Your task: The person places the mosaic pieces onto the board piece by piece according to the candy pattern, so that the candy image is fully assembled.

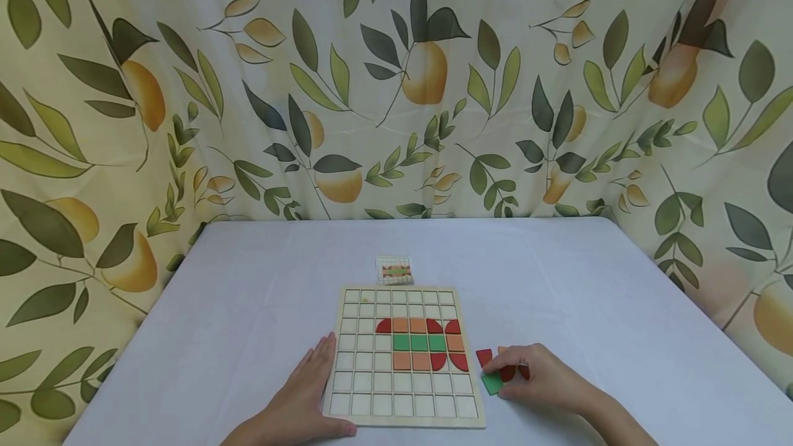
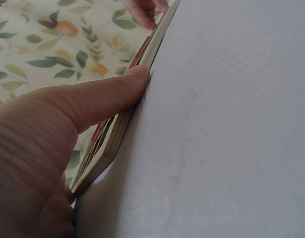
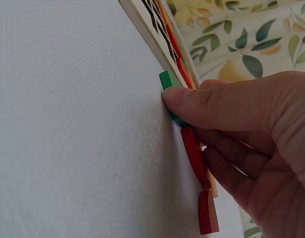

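A square wooden grid board (image 1: 403, 420) lies on the table with red, orange and green pieces in its middle and right cells. My left hand (image 1: 297, 398) rests at its near-left corner, fingers straight along the left side and thumb against the near edge; the left wrist view shows the thumb on the board's edge (image 2: 110, 148). Right of the board, my right hand (image 1: 551, 380) pinches a green square piece (image 1: 492, 383) low at the table. In the right wrist view the thumb covers part of that green piece (image 3: 165, 79), beside a red piece (image 3: 193, 153).
A small pattern card (image 1: 394, 271) lies just beyond the board's far edge. Loose red pieces (image 1: 484, 356) and an orange one, partly hidden by my right hand, lie right of the board. A leaf-and-fruit patterned curtain (image 1: 396, 88) hangs behind and beside the white table (image 1: 279, 260).
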A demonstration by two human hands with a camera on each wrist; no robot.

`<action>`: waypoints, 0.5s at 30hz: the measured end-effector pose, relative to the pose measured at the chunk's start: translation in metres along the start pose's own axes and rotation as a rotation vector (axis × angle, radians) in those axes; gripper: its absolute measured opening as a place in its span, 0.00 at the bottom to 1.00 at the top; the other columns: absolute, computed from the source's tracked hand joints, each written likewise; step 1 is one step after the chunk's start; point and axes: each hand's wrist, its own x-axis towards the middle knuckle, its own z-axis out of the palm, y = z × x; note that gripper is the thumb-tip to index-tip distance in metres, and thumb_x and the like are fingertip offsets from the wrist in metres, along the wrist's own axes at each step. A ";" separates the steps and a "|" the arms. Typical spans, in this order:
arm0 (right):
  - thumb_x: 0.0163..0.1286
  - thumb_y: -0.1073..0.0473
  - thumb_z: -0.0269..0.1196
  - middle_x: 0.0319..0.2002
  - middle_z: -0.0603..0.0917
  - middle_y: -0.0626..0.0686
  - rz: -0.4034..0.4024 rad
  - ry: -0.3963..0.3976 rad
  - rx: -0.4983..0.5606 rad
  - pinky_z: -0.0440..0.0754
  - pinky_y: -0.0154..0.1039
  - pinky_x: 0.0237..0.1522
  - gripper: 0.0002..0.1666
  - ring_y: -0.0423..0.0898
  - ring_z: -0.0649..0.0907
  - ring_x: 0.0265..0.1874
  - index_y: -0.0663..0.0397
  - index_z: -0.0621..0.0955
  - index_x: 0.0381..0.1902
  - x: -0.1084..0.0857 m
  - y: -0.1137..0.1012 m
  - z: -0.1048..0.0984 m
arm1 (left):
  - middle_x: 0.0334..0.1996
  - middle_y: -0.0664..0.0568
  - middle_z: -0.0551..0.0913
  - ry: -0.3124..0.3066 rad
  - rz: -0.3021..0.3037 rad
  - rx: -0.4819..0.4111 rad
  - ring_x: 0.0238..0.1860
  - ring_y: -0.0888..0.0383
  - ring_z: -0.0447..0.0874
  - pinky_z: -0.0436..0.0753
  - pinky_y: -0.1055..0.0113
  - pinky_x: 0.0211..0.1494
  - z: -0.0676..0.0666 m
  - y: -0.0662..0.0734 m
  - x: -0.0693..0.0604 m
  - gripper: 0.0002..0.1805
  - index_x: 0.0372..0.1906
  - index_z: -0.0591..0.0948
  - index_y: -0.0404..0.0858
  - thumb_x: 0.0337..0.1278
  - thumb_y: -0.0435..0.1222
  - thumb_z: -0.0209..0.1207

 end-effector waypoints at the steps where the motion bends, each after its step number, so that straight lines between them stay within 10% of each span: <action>1: 0.54 0.57 0.69 0.30 0.80 0.40 -0.003 0.002 -0.003 0.71 0.34 0.21 0.14 0.40 0.75 0.28 0.50 0.84 0.40 0.000 0.000 0.000 | 0.71 0.43 0.44 0.001 0.001 -0.001 0.71 0.50 0.38 0.27 0.82 0.61 0.000 0.000 0.000 0.72 0.71 0.42 0.30 0.26 0.71 0.61; 15: 0.54 0.56 0.69 0.31 0.82 0.40 -0.011 0.016 -0.014 0.73 0.30 0.22 0.13 0.40 0.75 0.26 0.51 0.85 0.39 -0.001 0.002 0.001 | 0.71 0.44 0.44 0.000 0.005 -0.001 0.71 0.50 0.38 0.27 0.82 0.61 0.000 0.001 -0.001 0.72 0.71 0.41 0.31 0.27 0.71 0.60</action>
